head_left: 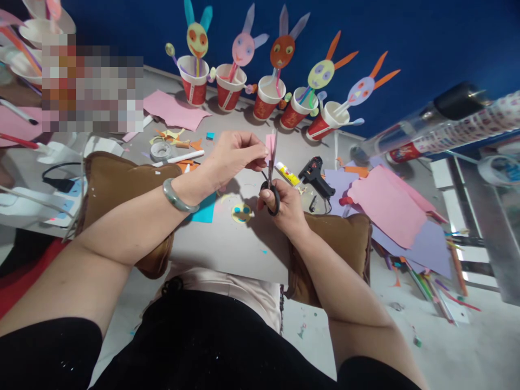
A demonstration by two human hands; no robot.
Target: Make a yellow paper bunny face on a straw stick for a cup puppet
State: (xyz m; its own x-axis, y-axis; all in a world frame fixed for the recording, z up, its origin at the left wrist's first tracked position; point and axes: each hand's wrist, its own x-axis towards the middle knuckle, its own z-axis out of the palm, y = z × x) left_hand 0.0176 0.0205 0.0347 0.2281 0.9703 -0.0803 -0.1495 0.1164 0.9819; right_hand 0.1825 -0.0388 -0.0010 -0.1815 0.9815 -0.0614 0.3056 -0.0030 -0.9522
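Note:
My left hand [238, 154] pinches a small strip of pink paper [270, 145] above the middle of the table. In my right hand [286, 208] is a pair of black-handled scissors [271, 184], blades pointing away from me and against the pink strip. Whether the blades are parted I cannot tell. Below the hands lies a round yellow paper face [241, 213] with blue eyes. A square of blue paper [204, 208] lies partly beneath my left forearm. Beyond my right hand are a yellow glue stick [287, 173] and a black glue gun [317, 176].
Several red paper cups [194, 89] with paper rabbit heads line the back by the blue wall. Brown cushions [122, 189] flank the table's front. Pink paper sheets [390, 203] pile at right, near stacked cups [455, 132]. A tape roll [161, 150] and scraps lie left.

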